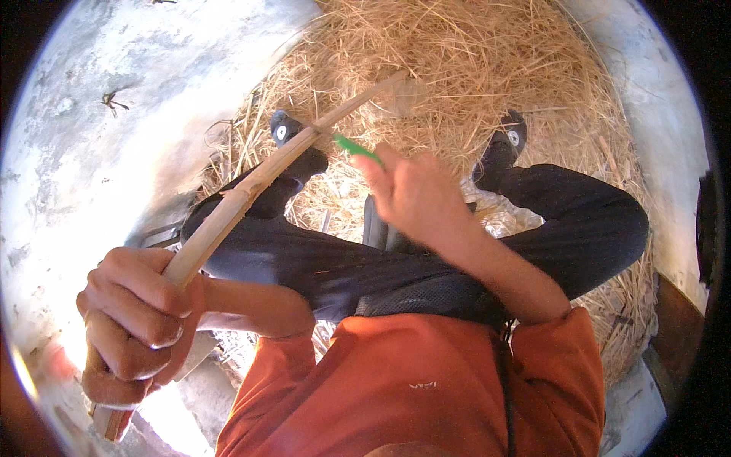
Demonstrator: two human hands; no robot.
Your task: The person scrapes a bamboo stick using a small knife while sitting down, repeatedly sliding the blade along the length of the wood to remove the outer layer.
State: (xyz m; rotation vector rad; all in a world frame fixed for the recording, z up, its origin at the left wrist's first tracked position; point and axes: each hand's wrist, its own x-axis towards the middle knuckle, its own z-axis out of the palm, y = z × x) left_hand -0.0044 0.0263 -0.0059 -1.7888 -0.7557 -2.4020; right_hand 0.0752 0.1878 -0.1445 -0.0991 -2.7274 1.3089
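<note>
My left hand (137, 324) is wrapped round the lower end of a long pale wooden stick (242, 194). The stick slants up and away to the right, over my left leg, and its bark is stripped in places. A short end of it pokes out below my fist. In front of my lap, my right hand (422, 194) grips a small green tool (356, 149) that looks like a knife. Its front end is close to the stick's upper half; the blade is too faint to make out, and I cannot tell if it touches the wood.
Dry straw (472, 57) lies heaped ahead and around my crossed legs in black trousers (586, 221). A pale, worn wall or floor surface (99, 175) runs along the left. At the lower right rim is a brown board-like thing (676, 331).
</note>
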